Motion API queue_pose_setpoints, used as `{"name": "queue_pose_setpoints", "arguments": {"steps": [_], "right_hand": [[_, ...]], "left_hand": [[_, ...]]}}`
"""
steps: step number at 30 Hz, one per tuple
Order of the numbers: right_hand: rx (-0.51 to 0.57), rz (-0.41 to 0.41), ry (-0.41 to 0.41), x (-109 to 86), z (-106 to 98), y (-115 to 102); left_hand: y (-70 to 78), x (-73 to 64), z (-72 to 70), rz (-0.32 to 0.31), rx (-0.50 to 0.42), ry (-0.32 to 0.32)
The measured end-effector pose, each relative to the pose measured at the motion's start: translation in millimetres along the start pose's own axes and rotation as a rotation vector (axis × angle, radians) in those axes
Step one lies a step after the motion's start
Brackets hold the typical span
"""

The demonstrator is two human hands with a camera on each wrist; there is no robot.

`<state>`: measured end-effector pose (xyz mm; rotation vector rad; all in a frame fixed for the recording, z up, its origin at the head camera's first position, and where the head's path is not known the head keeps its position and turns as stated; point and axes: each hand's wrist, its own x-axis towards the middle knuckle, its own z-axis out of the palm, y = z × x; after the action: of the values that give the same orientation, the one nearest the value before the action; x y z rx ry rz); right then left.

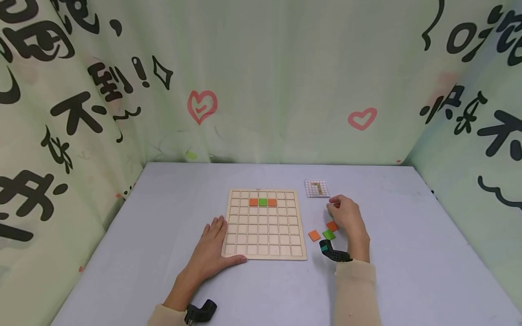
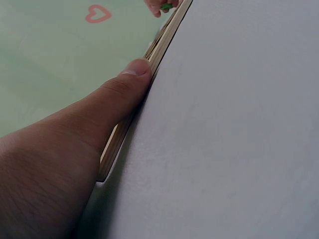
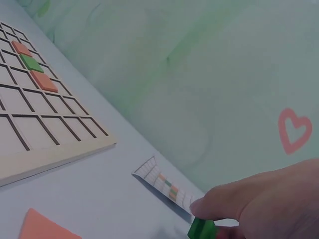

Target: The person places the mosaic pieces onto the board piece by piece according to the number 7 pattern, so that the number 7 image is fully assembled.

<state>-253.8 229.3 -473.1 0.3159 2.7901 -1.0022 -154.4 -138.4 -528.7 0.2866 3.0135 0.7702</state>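
A wooden grid board [image 1: 263, 237] lies flat on the table. Second row from its top holds an orange tile [image 1: 253, 202], a green tile [image 1: 263, 202] and another orange tile [image 1: 272, 202] side by side. My left hand [image 1: 212, 249] rests at the lower left corner, fingers along the left side and thumb against the near edge. To the right of the board, my right hand [image 1: 346, 215] pinches a green tile [image 3: 202, 229] between thumb and fingers, above the table. Close by lie two loose orange tiles [image 1: 314, 235] and a loose green tile [image 1: 328, 234].
A small paper card [image 1: 316, 188] with a printed grid and coloured squares lies beyond the right hand, its edges curling up. The white table [image 1: 171, 194] ends against a pale green curtain [image 1: 281, 90] with hearts and black lettering.
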Motion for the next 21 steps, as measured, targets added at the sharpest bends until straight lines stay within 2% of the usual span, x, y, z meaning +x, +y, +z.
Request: {"name": "queue_pose_setpoints", "arguments": {"steps": [14,21], "right_hand": [[0.071,-0.084,-0.012,1.2,4.9,-4.0],[0.061,-0.157,-0.007,1.3,8.6,-11.1]], "left_hand": [[-1.2,0.1,0.1,0.005,-0.001,-0.002],[-0.3,0.1,-0.1,0.003,0.0,0.003]]}}
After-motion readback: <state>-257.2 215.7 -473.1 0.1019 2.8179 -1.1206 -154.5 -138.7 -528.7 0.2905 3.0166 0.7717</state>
